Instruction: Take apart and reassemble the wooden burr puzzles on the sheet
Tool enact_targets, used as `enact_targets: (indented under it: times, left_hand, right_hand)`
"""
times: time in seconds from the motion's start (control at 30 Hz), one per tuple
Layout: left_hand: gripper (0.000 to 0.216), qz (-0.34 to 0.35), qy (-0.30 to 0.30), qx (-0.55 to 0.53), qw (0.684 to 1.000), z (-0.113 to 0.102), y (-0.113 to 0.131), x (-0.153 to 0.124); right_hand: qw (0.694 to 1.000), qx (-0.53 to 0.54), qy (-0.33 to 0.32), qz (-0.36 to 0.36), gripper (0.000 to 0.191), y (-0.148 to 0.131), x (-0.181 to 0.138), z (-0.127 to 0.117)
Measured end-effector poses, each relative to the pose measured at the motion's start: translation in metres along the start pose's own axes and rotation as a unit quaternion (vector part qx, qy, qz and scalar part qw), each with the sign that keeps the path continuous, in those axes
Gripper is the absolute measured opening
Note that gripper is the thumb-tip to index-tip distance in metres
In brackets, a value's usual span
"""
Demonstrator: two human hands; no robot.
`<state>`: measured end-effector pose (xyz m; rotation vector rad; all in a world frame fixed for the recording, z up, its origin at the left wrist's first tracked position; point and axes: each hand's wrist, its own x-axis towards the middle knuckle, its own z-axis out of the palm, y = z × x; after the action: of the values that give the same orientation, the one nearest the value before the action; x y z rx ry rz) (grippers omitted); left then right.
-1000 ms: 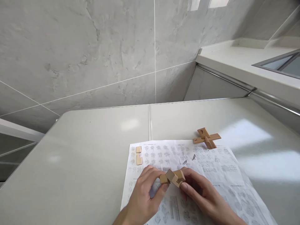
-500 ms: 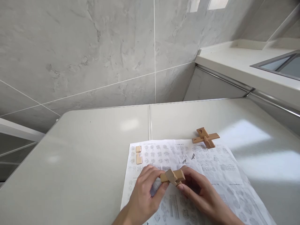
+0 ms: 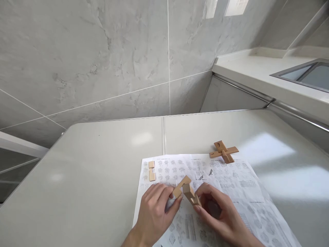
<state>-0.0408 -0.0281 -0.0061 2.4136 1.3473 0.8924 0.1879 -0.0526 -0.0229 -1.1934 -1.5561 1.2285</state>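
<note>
Both hands meet over a printed instruction sheet (image 3: 231, 185) near the table's front edge. My left hand (image 3: 154, 214) pinches one notched wooden puzzle piece (image 3: 180, 186) between thumb and fingers. My right hand (image 3: 222, 214) grips a second notched wooden piece (image 3: 192, 197); the two pieces touch and form a peaked, tilted shape between the hands. A small notched wooden piece (image 3: 151, 170) lies on the sheet's top left corner. A part-built wooden cross (image 3: 223, 152) rests at the sheet's top right edge, beyond my right hand.
The sheet lies on a pale grey table (image 3: 102, 161) with a seam down its middle. A grey tiled wall (image 3: 115, 58) rises behind it. A white counter (image 3: 269, 75) with a metal-framed opening stands at the right.
The two held pieces have been turned from a flat interlocked block into a tilted, peaked arrangement. Both hands shifted slightly toward me. The loose piece and the cross lie where they were.
</note>
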Motion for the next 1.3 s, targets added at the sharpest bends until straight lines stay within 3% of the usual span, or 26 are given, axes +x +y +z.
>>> enact_targets:
  times: [0.23,0.43,0.7,0.97,1.3]
  left_hand:
    - [0.034,0.041,0.022,0.103,0.994,0.004,0.001,-0.001]
    - [0.033,0.056,-0.003,0.109,0.992,0.006,0.001,-0.003]
    - [0.039,0.079,-0.039,0.08,0.993,0.006,-0.003,-0.006]
    - [0.033,0.037,-0.031,0.006,0.999,0.003,-0.002,-0.003]
    - [0.064,0.039,-0.076,-0.002,0.996,0.002,-0.007,-0.002]
  right_hand:
    - [0.99,-0.098,0.096,-0.032,0.018,0.003,0.003,-0.004]
    - [0.97,-0.207,0.087,-0.092,0.009,0.003,0.005,-0.004]
    - [0.96,-0.251,0.054,-0.112,0.007,0.008,0.008,-0.001]
    - [0.947,-0.282,0.022,-0.149,0.009,0.012,0.006,0.001]
    - [0.945,-0.277,-0.036,-0.17,0.011,0.015,0.005,0.001]
